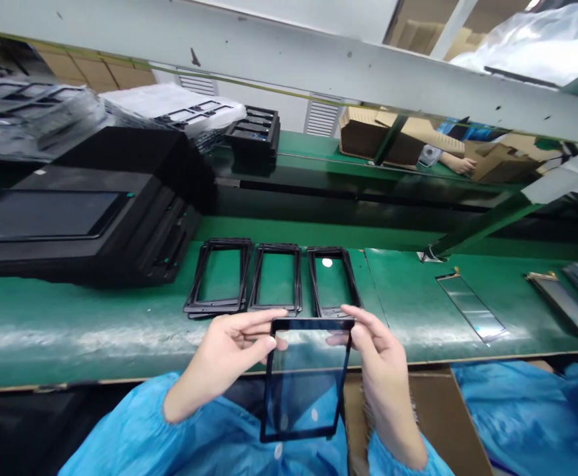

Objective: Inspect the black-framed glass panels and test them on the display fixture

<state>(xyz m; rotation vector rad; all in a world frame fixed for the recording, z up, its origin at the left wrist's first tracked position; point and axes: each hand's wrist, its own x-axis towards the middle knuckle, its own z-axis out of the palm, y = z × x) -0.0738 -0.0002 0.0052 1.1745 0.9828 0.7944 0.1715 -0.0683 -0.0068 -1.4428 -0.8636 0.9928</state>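
Observation:
Between my two hands is a black-bordered glass touch panel [309,383], see-through in the middle, held upright at the bench's front edge. The fingers and thumb of my left hand [234,344] pinch its upper left corner. At the upper right corner, my right hand [381,357] grips it the same way. Just beyond the panel, black rectangular frames lie in three small stacks: a left stack [196,281], a middle stack [254,281] and a right stack [351,281] nearest my right fingers.
At left, a tall pile of black foam trays [85,254] carries a dark panel [45,215]. Another glass panel [472,307] lies right on the green bench [403,297]. A post [487,221] stands behind it. Blue sleeves [517,410] of a co-worker show at right; another person's hand [460,163] is beyond the shelf.

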